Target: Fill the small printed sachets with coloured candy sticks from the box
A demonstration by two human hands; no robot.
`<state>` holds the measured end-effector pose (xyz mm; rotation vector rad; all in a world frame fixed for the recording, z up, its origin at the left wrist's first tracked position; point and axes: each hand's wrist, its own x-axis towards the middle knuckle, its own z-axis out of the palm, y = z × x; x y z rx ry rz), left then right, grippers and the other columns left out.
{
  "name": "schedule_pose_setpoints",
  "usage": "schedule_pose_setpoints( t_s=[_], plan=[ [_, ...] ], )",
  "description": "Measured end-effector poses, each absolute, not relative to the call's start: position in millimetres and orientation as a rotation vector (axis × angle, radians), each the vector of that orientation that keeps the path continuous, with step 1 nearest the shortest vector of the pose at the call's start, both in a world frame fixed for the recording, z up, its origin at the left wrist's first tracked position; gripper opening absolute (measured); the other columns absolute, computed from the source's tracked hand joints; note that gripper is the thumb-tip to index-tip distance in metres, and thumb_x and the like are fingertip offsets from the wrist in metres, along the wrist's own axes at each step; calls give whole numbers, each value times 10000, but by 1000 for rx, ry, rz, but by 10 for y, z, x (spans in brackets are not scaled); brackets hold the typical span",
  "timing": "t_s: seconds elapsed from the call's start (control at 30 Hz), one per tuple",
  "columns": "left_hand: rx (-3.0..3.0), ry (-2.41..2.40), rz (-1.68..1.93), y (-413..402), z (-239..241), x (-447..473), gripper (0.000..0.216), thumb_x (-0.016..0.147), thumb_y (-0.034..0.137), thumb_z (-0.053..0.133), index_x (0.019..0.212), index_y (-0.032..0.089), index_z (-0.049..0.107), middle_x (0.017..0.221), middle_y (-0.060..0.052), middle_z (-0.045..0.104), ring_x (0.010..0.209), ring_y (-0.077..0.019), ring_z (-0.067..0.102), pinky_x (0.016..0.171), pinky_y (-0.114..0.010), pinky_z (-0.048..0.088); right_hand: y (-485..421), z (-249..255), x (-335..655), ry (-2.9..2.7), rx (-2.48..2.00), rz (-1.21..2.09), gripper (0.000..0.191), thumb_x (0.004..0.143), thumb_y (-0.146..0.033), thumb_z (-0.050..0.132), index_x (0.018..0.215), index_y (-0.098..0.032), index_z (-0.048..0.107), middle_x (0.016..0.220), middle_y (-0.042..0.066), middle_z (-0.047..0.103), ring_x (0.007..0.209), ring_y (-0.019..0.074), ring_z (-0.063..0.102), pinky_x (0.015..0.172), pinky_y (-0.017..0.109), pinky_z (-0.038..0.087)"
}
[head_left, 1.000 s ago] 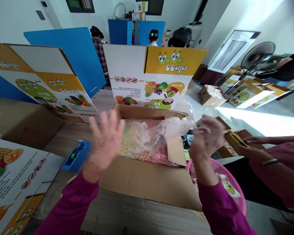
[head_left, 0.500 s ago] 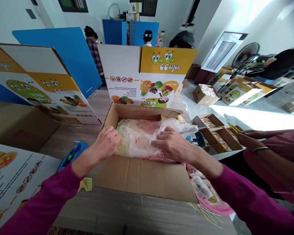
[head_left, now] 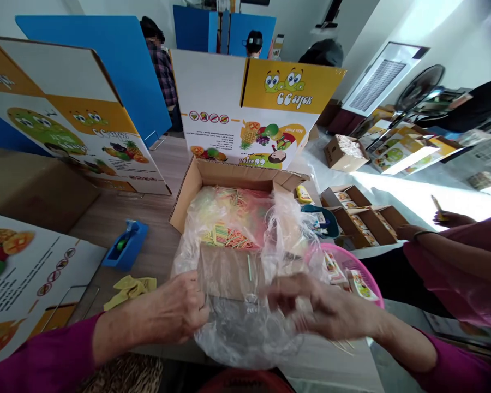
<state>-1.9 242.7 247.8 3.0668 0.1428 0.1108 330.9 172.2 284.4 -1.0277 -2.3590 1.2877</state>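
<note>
Wooden tabletop (head_left: 163, 164) carries everything. Tall printed fruit cartons (head_left: 249, 103) stand along its far edge and left side. Open brown cardboard box (head_left: 233, 180) sits mid-tabletop toward the near edge, flaps up. Clear plastic bag liner (head_left: 245, 327) lines the box, its mouth pulled wide open and draped over the box's near wall down to the near edge of the tabletop. Inside lies a heap of thin colourful sticks (head_left: 225, 234), looks like a good fill. Judgement: box is lined and loaded; liner not gathered or closed, flaps not folded, nothing sealed. Pink basket (head_left: 352, 267) with small packets just right of the box. Left hand (head_left: 175, 314) clenched on the liner's near-left edge. Right hand (head_left: 323, 311) is blurred against the liner's right side, fingers look partly curled; grip cannot be told. Blue tape dispenser (head_left: 126, 248) left of the box, untouched. Yellow cloth (head_left: 131, 286) near the left wrist. Another person's sleeve (head_left: 454, 267) at far right.
</note>
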Motion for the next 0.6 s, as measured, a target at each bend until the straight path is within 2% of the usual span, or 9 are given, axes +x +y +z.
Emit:
schedule_pose_setpoints(
  t_s=[0.1,0.2,0.3,0.4,0.5,0.6],
  plan=[
    [3111,299,154,2295,2462,-121,180,706,63,627,741,236,592,599,33,626,543,-165,505,616,-351,451,1887,2681,3278,-2339,-1107,939,458,1101,-474,597,1461,-199,669,1271,153,728,1099,230,730,952,390,617],
    [3066,430,241,2377,2530,-105,178,714,65,603,779,231,599,637,21,638,571,-171,537,578,-348,405,2048,2680,3181,-2357,-1024,695,339,1127,-334,538,1385,-200,711,1361,171,702,1249,248,701,1008,405,612],
    [3064,385,340,2476,2645,-87,168,734,67,585,798,222,601,649,16,623,573,-165,510,581,-350,392,2139,2632,3114,-2498,-1021,548,328,1084,-108,477,1211,-194,767,1244,140,753,1095,218,745,902,357,617],
    [3086,267,451,2532,2767,-94,167,791,56,592,822,218,620,661,19,627,569,-158,485,609,-352,411,2234,2380,3074,-2883,-1023,392,410,931,43,500,1061,-222,785,1160,103,778,904,209,742,770,335,582],
    [3076,361,657,2691,2899,-120,173,864,80,564,841,220,664,675,11,647,597,-169,526,644,-354,438,2531,2128,3131,-3017,-1165,352,438,862,56,518,1042,-250,776,1055,64,788,747,174,679,667,301,511],
    [2974,560,893,3030,3039,-107,248,930,137,511,742,227,646,620,29,602,563,-154,494,586,-330,375,3005,2193,3337,-2759,-1394,264,295,875,-17,540,907,-225,746,838,57,746,677,178,628,617,302,475]
  ],
)
